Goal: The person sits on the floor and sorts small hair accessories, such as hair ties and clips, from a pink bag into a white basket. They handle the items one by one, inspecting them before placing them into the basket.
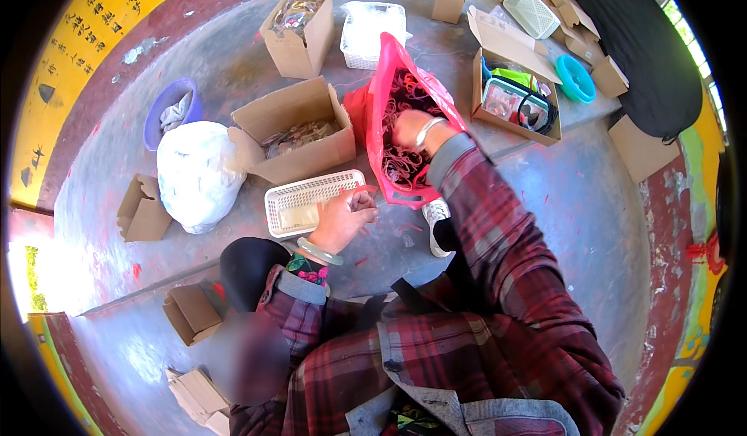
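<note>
One head view: the right hand [414, 131] is inside the pink bag [379, 113], among red strings [401, 173], its grip hidden; the left hand [341, 224], beside the white basket [348, 177], pinches a small clear thing [362, 201].

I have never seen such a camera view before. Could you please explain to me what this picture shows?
There is no machine here, only a person. A fisheye camera worn on the head looks down, so straight edges bend. The right hand is in the mouth of a pink plastic bag holding dark red cords. The left hand holds a small item, too unclear to identify, by a white plastic basket. Nearby on the floor are an open cardboard box, a purple basin and a bulging white bag.
</note>
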Available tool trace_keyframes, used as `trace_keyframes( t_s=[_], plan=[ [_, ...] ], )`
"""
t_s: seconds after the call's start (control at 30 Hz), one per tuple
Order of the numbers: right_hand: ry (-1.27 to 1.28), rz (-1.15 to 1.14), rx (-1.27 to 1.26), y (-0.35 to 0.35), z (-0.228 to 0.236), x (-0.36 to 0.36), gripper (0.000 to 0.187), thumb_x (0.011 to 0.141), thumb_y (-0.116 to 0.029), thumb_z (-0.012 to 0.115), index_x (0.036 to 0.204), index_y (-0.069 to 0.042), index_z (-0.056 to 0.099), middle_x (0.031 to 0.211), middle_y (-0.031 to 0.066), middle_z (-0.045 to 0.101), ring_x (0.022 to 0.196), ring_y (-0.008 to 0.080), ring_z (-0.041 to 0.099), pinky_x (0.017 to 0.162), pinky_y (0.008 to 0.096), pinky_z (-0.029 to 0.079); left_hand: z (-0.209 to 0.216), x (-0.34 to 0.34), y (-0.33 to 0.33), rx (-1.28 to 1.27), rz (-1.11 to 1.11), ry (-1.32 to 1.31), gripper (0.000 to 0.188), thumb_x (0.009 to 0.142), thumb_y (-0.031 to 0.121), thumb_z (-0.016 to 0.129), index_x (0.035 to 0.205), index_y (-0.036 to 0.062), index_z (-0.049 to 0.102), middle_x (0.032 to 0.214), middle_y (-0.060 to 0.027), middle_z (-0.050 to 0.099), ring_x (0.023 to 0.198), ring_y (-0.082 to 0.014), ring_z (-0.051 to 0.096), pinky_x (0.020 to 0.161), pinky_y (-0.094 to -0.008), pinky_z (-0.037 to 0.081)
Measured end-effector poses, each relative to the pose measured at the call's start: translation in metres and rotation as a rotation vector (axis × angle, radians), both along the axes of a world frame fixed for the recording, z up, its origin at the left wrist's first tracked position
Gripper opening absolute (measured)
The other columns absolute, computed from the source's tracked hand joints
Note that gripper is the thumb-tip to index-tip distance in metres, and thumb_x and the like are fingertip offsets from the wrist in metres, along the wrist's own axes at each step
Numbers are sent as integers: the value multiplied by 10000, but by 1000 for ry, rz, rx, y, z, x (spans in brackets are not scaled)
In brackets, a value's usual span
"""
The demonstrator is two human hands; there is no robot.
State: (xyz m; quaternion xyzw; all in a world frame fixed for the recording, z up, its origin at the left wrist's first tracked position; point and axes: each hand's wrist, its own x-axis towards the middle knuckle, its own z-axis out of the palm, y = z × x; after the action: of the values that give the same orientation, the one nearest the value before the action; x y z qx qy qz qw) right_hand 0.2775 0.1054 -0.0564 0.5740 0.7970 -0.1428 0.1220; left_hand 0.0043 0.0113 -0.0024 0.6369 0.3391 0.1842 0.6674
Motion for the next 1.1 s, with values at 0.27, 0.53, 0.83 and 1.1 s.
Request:
trace_keyframes(
  t_s=[0.27,0.53,0.83,1.1],
  plan=[
    [-56,-448,-123,-37,17,60,308,791,-142,452,1016,-34,631,1046,203,603,984,329,580,842,396,454,3,-5,1,2,-3,30,72,785,55,611,814,-7,590,720,-15,596,675,-80,540,636,-221,440],
    [406,-1054,-201,-38,-31,95,277,777,-39,514,1043,-29,591,845,126,638,709,231,634,558,360,493,-4,-4,1,29,17,70,109,770,84,630,816,2,574,700,-26,597,634,-98,565,564,-250,451],
    [532,-1059,-239,-33,-68,103,213,711,-58,631,923,-56,650,802,88,634,689,206,623,519,327,472,-7,1,1,4,7,63,72,781,56,622,814,0,591,727,-4,587,672,-73,533,629,-222,441],
    [51,-444,-167,-34,-22,72,315,642,-82,679,955,-58,649,933,113,653,871,257,623,751,360,490,-10,-3,-1,17,20,36,116,780,90,623,827,1,564,703,-33,586,636,-100,561,529,-246,455]
  ],
)
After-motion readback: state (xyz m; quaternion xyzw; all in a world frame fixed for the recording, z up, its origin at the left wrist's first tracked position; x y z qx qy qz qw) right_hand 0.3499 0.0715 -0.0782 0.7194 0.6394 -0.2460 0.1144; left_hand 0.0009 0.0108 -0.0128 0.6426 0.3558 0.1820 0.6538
